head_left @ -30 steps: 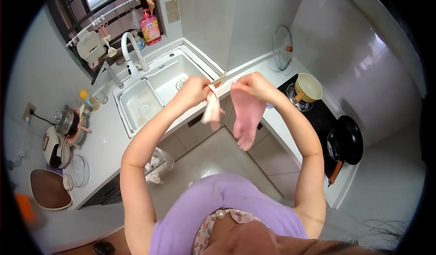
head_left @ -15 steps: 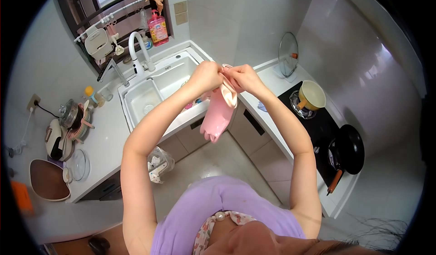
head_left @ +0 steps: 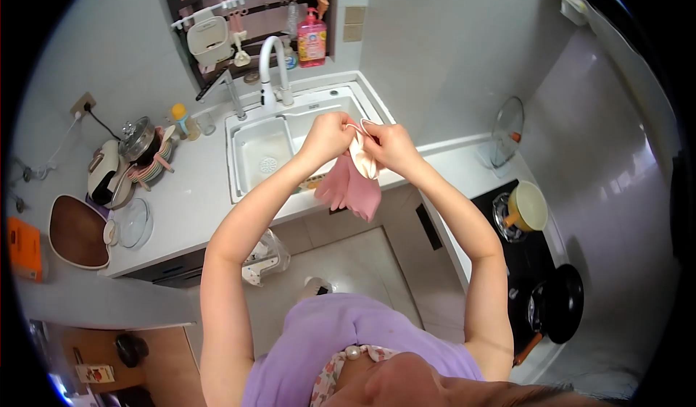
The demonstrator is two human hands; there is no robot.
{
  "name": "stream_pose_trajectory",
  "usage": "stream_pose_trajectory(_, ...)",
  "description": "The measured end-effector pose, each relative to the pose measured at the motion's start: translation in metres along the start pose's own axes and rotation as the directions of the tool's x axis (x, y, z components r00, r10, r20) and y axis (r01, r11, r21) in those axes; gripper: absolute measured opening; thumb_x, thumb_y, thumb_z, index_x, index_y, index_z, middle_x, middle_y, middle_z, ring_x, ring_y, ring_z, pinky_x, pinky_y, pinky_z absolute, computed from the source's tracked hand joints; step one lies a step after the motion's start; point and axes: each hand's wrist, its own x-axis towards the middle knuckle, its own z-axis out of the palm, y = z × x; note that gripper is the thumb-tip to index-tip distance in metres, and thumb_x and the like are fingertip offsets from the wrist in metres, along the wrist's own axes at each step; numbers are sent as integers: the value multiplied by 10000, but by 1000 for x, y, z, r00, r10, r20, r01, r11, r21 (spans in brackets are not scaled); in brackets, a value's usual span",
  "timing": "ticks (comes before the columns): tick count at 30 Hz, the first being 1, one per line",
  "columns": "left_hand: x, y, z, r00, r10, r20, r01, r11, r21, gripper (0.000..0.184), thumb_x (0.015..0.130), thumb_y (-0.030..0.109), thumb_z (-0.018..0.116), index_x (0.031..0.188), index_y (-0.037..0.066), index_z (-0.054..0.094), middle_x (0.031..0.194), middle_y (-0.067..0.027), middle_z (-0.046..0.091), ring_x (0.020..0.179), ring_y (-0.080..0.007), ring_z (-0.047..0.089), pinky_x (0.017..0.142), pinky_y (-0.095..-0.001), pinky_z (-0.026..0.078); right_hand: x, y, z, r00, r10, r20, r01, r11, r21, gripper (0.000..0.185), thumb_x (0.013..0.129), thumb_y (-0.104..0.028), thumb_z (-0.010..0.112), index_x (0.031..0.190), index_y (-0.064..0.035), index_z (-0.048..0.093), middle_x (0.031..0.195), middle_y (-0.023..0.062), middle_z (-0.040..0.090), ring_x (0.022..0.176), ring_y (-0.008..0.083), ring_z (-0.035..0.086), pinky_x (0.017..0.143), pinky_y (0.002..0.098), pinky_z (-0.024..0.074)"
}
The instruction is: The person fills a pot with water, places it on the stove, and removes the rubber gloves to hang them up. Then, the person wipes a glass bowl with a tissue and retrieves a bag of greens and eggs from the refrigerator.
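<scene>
A pair of pink rubber gloves [head_left: 346, 189] hangs in front of the white double sink [head_left: 230, 142], its fingers pointing down. Pinching the left side of the cuff is my left hand [head_left: 330, 137], fingers closed. My right hand [head_left: 391, 146] grips the other side of the rim, also closed. Between them the cuff gapes and shows its pale cream lining. Both hands are held above the front edge of the sink. My fingertips are partly hidden by the folded cuff.
A white faucet [head_left: 273, 66] rises behind the sink, near a pink soap bottle [head_left: 312, 41]. Right, a cream pot [head_left: 528, 205] and black pan [head_left: 562, 302] sit on the stove. Stacked dishes [head_left: 152, 164] and a glass lid [head_left: 133, 223] stand on the left counter.
The view has shifted, so the sink and stove appear elsewhere in frame. The glove fingers have swung and spread, and a second glove shows more clearly. Both hands keep hold of the cuff.
</scene>
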Motion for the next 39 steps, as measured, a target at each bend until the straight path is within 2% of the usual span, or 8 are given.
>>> stream_pose_trajectory(5, 16, -26, -44, 991, 40, -126, -47, 997, -56, 148, 800, 62, 518, 870, -38, 603, 636, -74, 613, 534, -160, 604, 500, -279, 517, 62, -6, 20, 973, -201, 116, 200, 979, 25, 148, 830, -119, 484, 922, -18, 541, 683, 192, 596, 630, 383, 583, 589, 446, 463)
stream_pose_trajectory(9, 27, -21, -81, 932, 307, -194, -148, 809, 569, 342, 722, 43, 568, 1059, -10, 535, 931, -164, 613, 810, -355, 607, 712, -430, 502, 122, -17, 22, 922, -269, 277, 293, 955, -47, 119, 832, -117, 515, 871, -4, 516, 784, 207, 597, 738, 382, 595, 632, 434, 473)
stream_pose_trajectory(12, 59, -33, -97, 646, 734, -209, -484, 606, 631, 463, 709, 32, 576, 1157, 26, 461, 1092, -179, 547, 933, -346, 577, 754, -415, 494, 158, -17, 20, 879, -355, 318, 388, 921, -45, 131, 772, -66, 569, 879, -2, 528, 854, 180, 609, 809, 364, 604, 687, 407, 494)
stream_pose_trajectory(17, 108, -35, -114, 812, 505, -292, -459, 862, 216, 441, 732, 28, 557, 1156, 40, 441, 966, -192, 581, 937, -361, 561, 787, -442, 460, 218, -1, 3, 795, -534, 286, 590, 791, -161, 254, 742, -43, 598, 982, -22, 516, 888, 137, 603, 780, 305, 610, 638, 360, 503)
stream_pose_trajectory(21, 144, -40, -133, 676, 669, -309, -425, 696, 579, 212, 756, 105, 571, 956, 34, 558, 839, -147, 606, 850, -323, 568, 759, -416, 434, 255, 14, -4, 835, -500, 228, 549, 766, -333, 272, 741, -58, 602, 988, -54, 488, 847, 120, 595, 772, 334, 609, 630, 377, 503)
stream_pose_trajectory(29, 182, -81, -149, 843, 453, -289, -376, 881, 286, 243, 787, 219, 642, 891, 0, 639, 786, -128, 632, 795, -278, 605, 722, -340, 464, 327, 76, 13, 700, -550, 455, 496, 833, 245, 164, 854, -92, 588, 1007, -41, 559, 905, 84, 603, 847, 222, 603, 740, 319, 480)
stream_pose_trajectory(33, 194, -108, -136, 781, 505, -368, -333, 834, 439, 178, 766, 157, 642, 894, 35, 661, 814, -105, 646, 799, -262, 590, 746, -351, 449, 416, 118, 45, 851, -422, 312, 221, 827, 517, 300, 833, -97, 625, 1108, -20, 532, 931, 28, 604, 895, 98, 564, 802, 263, 468)
stream_pose_trajectory(39, 175, -123, -116, 830, 486, -273, -240, 753, 612, 154, 697, 93, 634, 846, 78, 668, 808, -38, 628, 819, -236, 541, 765, -363, 383, 579, 159, 148, 939, -294, -181, 324, 930, 171, 423, 751, -138, 692, 1146, -69, 555, 855, 93, 637, 724, 186, 621, 668, 299, 491)
